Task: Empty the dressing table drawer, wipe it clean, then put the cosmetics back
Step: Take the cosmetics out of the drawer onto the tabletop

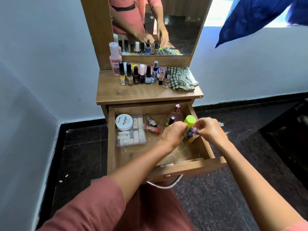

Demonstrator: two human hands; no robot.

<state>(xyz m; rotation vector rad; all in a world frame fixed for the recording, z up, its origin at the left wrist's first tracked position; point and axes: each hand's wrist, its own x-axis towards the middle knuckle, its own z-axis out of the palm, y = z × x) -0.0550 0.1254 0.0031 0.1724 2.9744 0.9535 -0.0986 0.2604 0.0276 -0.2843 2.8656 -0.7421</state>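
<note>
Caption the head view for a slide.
Left hand and right hand grip small bottles in the open drawer; nail polishes and a checked cloth sit on the tabletop.

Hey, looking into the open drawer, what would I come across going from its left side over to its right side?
White nail polish jar → red tube → left hand → small bottles at the right hand's fingers → right hand.

pale blue walls (50,64) meet a dark speckled floor (208,205); bright window (220,12) at one o'clock, blue cloth (258,17) at two, wood-framed mirror (180,22) at twelve.
</note>
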